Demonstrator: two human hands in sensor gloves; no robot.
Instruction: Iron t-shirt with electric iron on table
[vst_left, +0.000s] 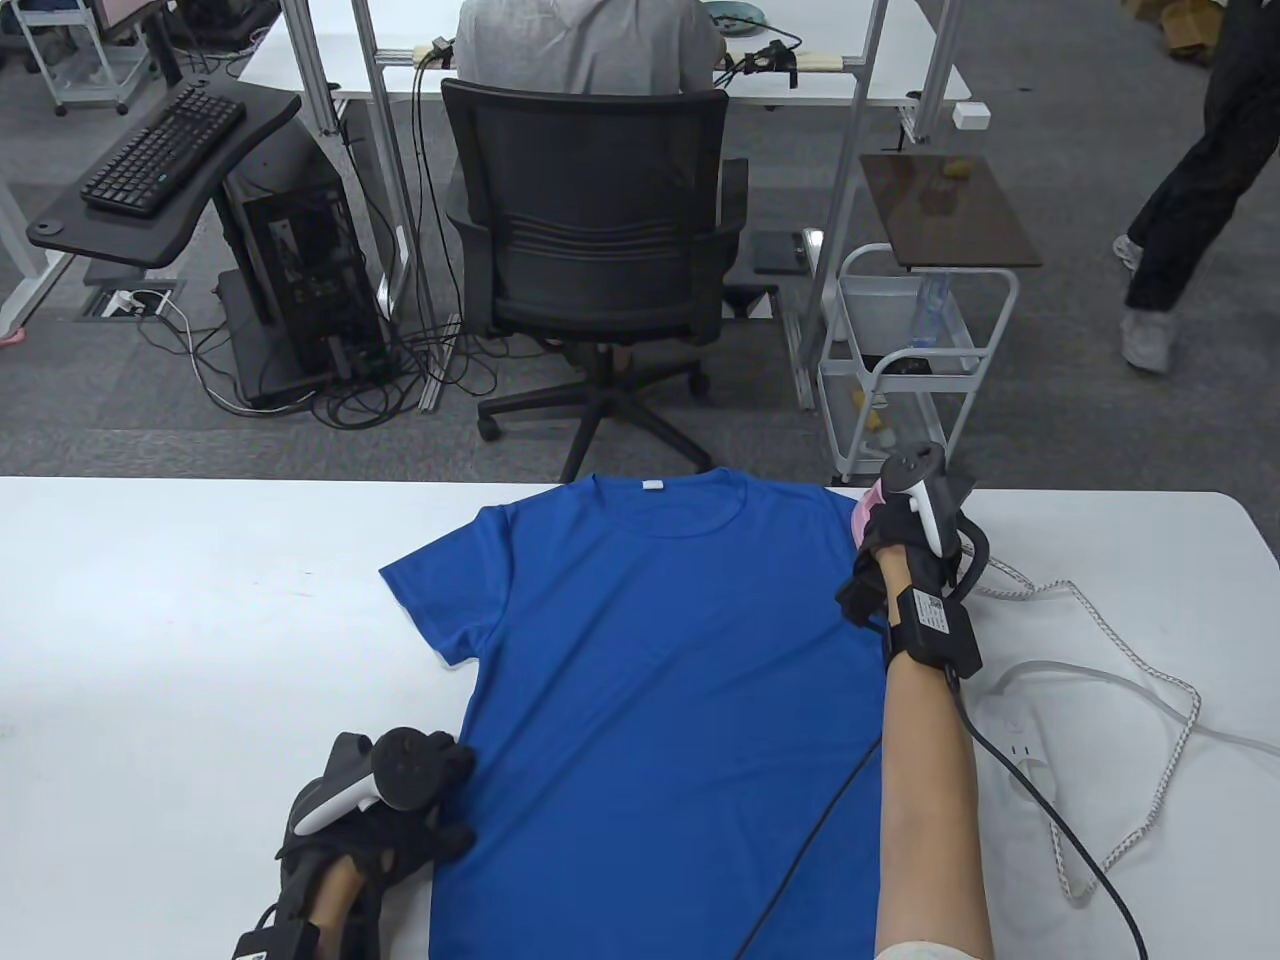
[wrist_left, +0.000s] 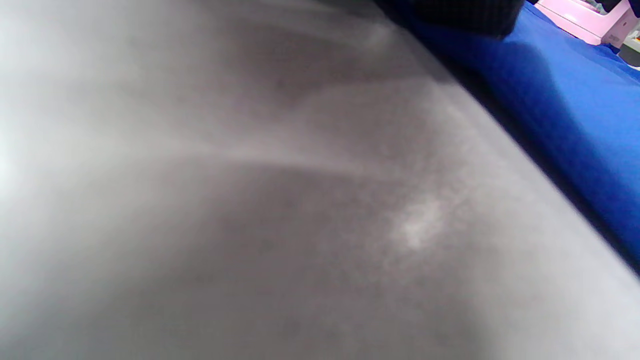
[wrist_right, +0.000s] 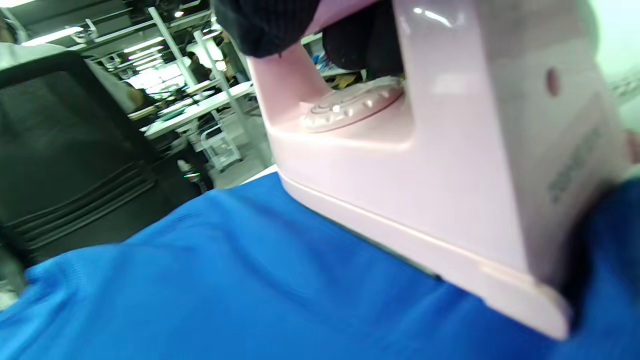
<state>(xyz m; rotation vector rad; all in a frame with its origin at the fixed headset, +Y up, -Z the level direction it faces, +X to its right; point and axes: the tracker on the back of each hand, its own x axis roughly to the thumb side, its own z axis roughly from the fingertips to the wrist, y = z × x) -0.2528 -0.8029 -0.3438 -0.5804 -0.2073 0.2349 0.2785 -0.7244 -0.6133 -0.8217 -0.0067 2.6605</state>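
Note:
A blue t-shirt (vst_left: 650, 690) lies flat on the white table (vst_left: 150, 620), collar toward the far edge. My right hand (vst_left: 900, 545) grips the handle of a pink electric iron (vst_left: 866, 510) at the shirt's right shoulder. In the right wrist view the iron (wrist_right: 425, 165) rests sole-down on the blue t-shirt (wrist_right: 225, 290), with gloved fingers (wrist_right: 270, 22) curled round its handle. My left hand (vst_left: 400, 800) rests on the shirt's lower left edge, fingers spread flat. The left wrist view shows blurred table (wrist_left: 250, 200), the t-shirt (wrist_left: 575, 125) and the iron (wrist_left: 585, 20) far off.
The iron's braided cord (vst_left: 1150, 700) loops over the table to a white power strip (vst_left: 1020, 740) on the right. A black cable (vst_left: 830, 810) crosses the shirt's lower right. Beyond the far edge stand an office chair (vst_left: 590, 230) and a white cart (vst_left: 910, 350).

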